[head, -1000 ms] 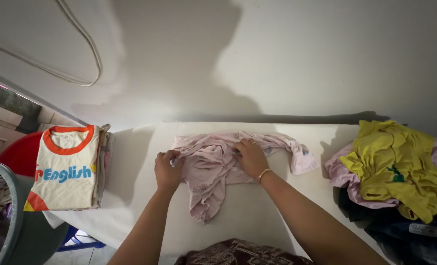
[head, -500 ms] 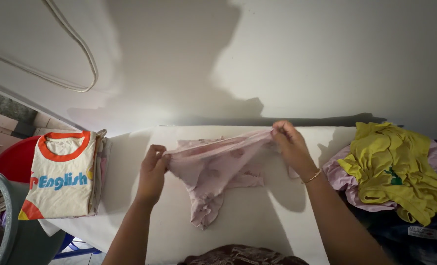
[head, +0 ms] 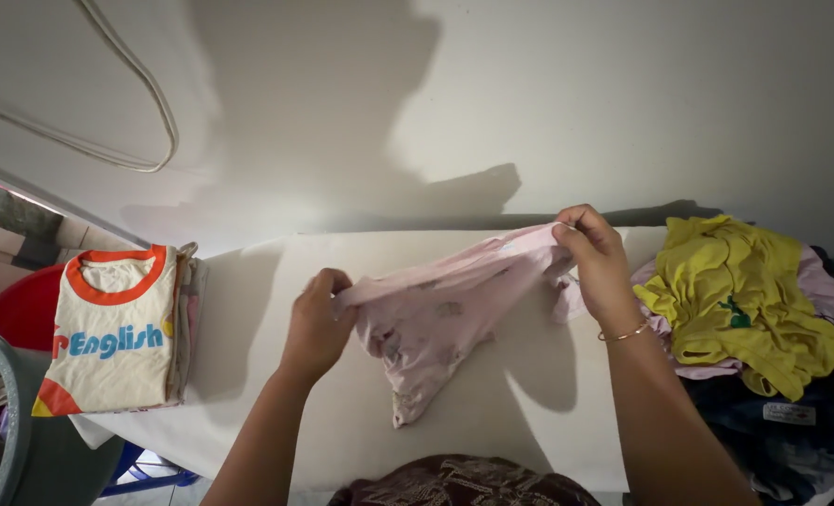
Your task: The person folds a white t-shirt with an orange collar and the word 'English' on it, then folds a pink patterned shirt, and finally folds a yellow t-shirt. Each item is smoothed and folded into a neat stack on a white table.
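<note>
Both hands lift a pale pink garment [head: 436,323] just above the white table [head: 248,281], stretched taut: left hand [head: 316,323] clenched on its 9 o'clock edge, right hand [head: 597,267] pinching the 2 o'clock end, hem dangling towards 6; folded shirt stack [head: 117,328] at 9, yellow heap [head: 736,300] at 3; likely mid-fold, next calls for laying it flat

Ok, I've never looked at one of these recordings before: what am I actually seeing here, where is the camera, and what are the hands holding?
There is no machine here: a person works with bare hands, and the one camera sits on their head, looking down. The left hand and right hand each pinch an end of a pale pink garment, stretching its top edge taut above a white padded surface while the rest hangs down. On the left lies a folded cream shirt with orange trim on a small stack. On the right sits an unfolded heap topped by a yellow garment.
</note>
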